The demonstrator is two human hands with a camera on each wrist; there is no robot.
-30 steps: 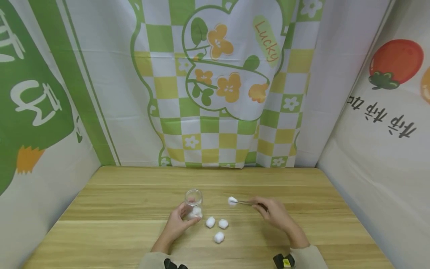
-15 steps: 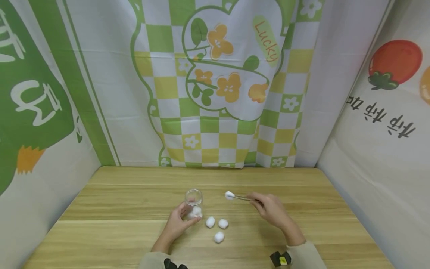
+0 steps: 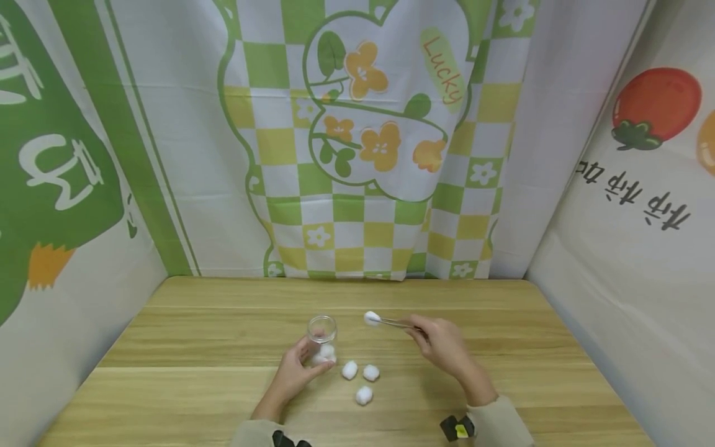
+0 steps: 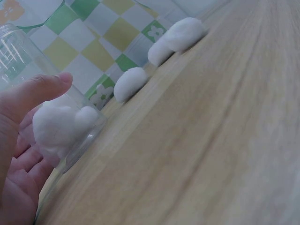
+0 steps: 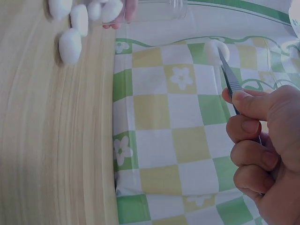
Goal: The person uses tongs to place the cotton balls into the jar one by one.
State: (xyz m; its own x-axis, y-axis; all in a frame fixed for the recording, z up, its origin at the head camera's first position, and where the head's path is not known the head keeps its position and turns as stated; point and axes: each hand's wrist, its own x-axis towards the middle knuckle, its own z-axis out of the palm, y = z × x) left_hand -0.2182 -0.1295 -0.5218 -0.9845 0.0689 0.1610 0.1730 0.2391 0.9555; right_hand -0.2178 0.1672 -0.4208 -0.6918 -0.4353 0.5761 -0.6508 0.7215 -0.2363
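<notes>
White cotton ball carried in thin metal tweezers, pinched by right hand.
Left hand is curled round small clear glass jar; cotton inside, perhaps two pieces, is shown clearly only by the left wrist view.

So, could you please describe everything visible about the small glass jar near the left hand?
The glass jar is small, clear and round, with a ribbed neck and no lid on it. It stands upright on the wooden table, left of three loose cotton balls. White cotton already lies at its bottom. The left hand grips its lower part, thumb in front and fingers behind. The tweezers with a cotton ball are apart from it, to its right.
</notes>
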